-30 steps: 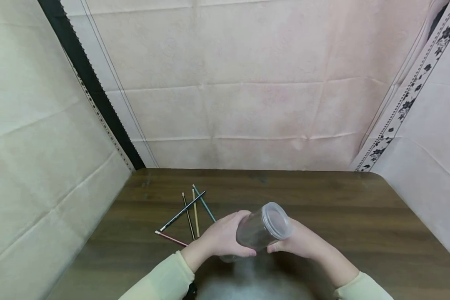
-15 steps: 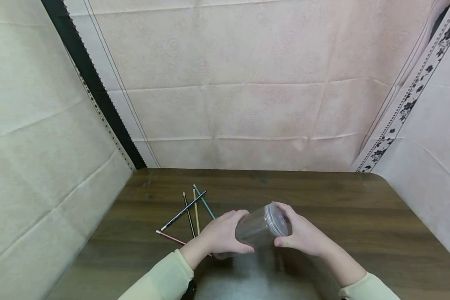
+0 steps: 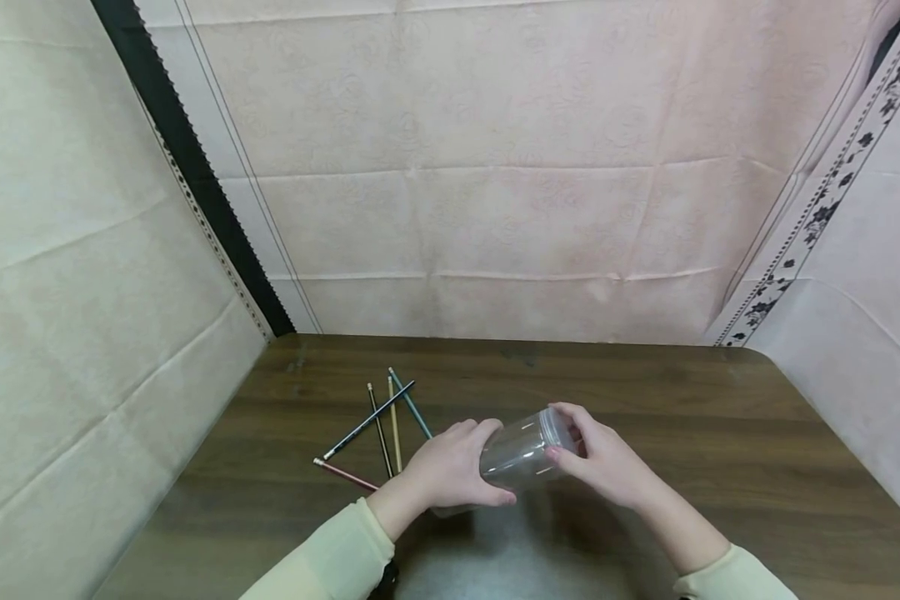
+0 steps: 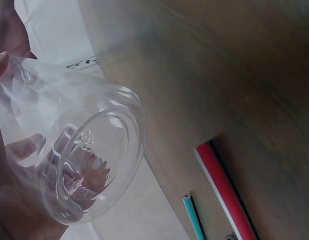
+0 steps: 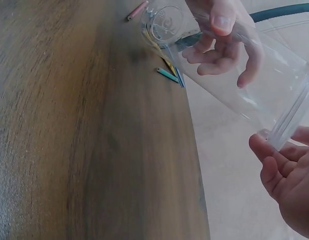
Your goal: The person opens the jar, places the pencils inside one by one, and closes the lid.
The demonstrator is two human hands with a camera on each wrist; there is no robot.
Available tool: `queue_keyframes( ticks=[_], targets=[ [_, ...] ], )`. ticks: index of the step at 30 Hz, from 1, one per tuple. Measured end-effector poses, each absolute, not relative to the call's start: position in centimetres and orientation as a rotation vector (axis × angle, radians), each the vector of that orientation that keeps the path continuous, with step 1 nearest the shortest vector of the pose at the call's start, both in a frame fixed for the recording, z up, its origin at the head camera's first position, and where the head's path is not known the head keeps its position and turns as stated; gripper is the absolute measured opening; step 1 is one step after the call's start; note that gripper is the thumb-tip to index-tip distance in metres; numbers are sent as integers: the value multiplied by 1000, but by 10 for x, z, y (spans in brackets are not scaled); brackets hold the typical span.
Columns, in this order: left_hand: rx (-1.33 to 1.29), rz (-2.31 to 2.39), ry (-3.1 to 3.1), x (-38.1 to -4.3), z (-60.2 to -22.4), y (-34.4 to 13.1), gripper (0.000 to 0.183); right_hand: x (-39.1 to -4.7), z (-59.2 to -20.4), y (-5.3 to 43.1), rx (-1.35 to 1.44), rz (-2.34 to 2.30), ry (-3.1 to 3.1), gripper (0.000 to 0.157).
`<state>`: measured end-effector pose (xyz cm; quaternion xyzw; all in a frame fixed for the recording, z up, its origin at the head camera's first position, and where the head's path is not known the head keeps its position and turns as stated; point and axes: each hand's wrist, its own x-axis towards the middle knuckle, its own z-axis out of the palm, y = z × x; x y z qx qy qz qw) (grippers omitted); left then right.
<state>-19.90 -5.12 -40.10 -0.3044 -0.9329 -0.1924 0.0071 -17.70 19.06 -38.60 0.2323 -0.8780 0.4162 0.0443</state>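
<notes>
A clear plastic jar (image 3: 516,457) is held tilted above the table, its lidded end toward the right. My left hand (image 3: 450,468) grips the jar's body from the left, fingers wrapped round it. Thumb and fingers of my right hand (image 3: 607,462) grip the lid (image 3: 553,427) by its rim. From the right wrist, the lid (image 5: 294,112) shows as a translucent ridged disc on the jar's end. The round base of the jar (image 4: 97,155) faces the left wrist view, and I see nothing inside. Beside my left hand lies a loose group of pencils.
Several pencils lie crossed on the brown wooden table (image 3: 645,400): a dark blue one (image 3: 369,420), a black one (image 3: 379,429), a yellow one (image 3: 395,425), a teal one (image 3: 411,404) and a red one (image 3: 347,476). Pale cloth (image 3: 532,208) hangs behind the table.
My right hand has shifted from beside the jar to a grip round its lid. The lid end has swung slightly right and away from the head camera. My left hand keeps its hold.
</notes>
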Motion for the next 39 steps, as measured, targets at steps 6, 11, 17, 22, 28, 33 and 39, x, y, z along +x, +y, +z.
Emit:
queue_keyframes(
  ticks=[6, 11, 17, 22, 28, 33, 39],
  targets=[
    [-975, -569, -2922, -200, -402, -51, 86, -177, -386, 193, 724, 1285, -2695, 53],
    [-985, -571, -2925, -201, -401, -50, 87, -177, -385, 194, 745, 1314, -2676, 52],
    [-1019, -635, -2920, -202, -398, -48, 84, -176, -383, 197, 802, 1319, -2609, 51],
    [-1061, -742, -2945, -203, -396, -48, 83, -177, -384, 200, 858, 1273, -2578, 52],
    [-1121, -898, -2971, -206, -398, -50, 79, -176, -384, 203, 895, 1245, -2577, 56],
    [-1188, -1032, -2978, -208, -402, -51, 75, -176, -385, 207, 982, 1246, -2555, 62],
    [-1267, -1230, -2991, -208, -406, -54, 63, -175, -384, 209, 1073, 1310, -2571, 68]
  ],
)
